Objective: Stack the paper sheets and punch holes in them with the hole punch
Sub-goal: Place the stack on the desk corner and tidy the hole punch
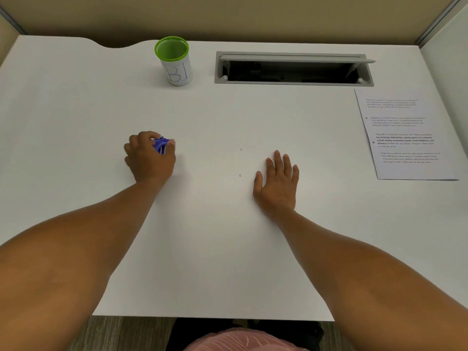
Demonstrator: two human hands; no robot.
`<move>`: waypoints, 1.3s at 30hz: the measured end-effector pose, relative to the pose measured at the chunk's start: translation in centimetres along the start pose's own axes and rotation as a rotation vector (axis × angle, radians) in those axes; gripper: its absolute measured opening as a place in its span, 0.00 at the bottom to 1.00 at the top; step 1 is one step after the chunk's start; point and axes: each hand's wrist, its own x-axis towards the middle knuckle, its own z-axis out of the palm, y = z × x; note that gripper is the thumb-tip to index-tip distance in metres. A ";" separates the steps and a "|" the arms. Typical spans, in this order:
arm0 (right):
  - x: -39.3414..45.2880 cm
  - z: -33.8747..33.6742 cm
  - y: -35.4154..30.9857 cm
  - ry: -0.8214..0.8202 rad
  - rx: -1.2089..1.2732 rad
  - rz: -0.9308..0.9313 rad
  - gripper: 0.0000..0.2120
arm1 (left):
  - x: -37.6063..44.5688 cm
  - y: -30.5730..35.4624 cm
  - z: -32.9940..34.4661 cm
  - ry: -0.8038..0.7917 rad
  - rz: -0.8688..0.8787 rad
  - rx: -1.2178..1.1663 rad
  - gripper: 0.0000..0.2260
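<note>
My left hand is closed around a small blue hole punch that rests on the white desk, left of centre. Most of the punch is hidden by my fingers. My right hand lies flat on the desk with its fingers apart and holds nothing. The paper sheets, printed with text, lie at the right edge of the desk, well away from both hands. Two tiny paper dots sit on the desk between my hands.
A green mesh pen cup with a white label stands at the back centre. An open grey cable hatch is set into the desk at the back right. Beige partition walls enclose the desk.
</note>
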 end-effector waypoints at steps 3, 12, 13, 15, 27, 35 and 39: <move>0.4 -0.3 -0.3 0.008 0.033 -0.012 0.27 | -0.9 1.5 0.9 -0.069 0.149 -0.055 0.13; 2.8 -1.4 -1.9 -0.014 0.249 -0.044 0.21 | -4.5 5.7 3.6 -0.467 0.358 -0.131 0.06; 3.1 -1.5 -2.2 -0.015 0.268 -0.036 0.20 | -4.7 5.9 3.8 -0.518 0.351 -0.134 0.06; 3.5 -1.7 -2.5 -0.010 0.296 -0.026 0.19 | -5.2 6.1 4.0 -0.603 0.318 -0.167 0.08; 5.2 -2.1 -3.1 0.009 0.331 -0.060 0.15 | -6.1 6.5 5.1 -0.672 0.337 -0.138 0.06; 6.5 -1.8 -4.6 -0.058 0.420 0.000 0.14 | -6.0 6.8 5.8 -0.684 0.313 -0.081 0.07; 7.3 -2.1 -4.7 -0.082 0.460 0.034 0.12 | -6.3 7.0 6.4 -0.690 0.266 -0.013 0.08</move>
